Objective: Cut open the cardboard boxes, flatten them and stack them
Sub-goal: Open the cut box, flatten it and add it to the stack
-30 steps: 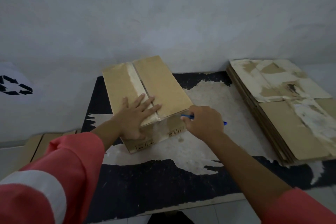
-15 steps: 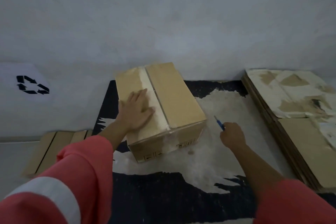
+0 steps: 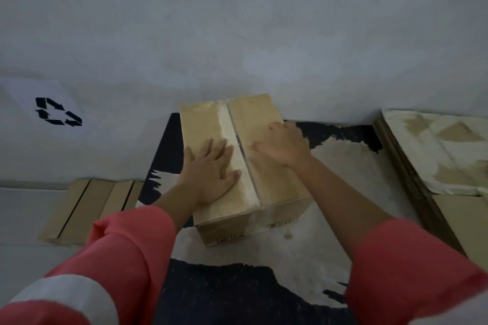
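The stack of flattened cardboard at the right runs off the frame's right edge. Both sleeves are cut by the bottom edge. The printed marks on the box's near side are too blurred to read. The right hand covers the box's right edge beneath it.

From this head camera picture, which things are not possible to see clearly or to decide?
- Cutting tool: none shows in the head view; the right hand lies on the box, fingers partly hiding whatever it holds, if anything.
- Print on the box's front face: too small and blurred to read.
- Flattened stack: cut off by the right edge, so its count is unknown.
- Whether the centre seam is cut through: cannot tell.
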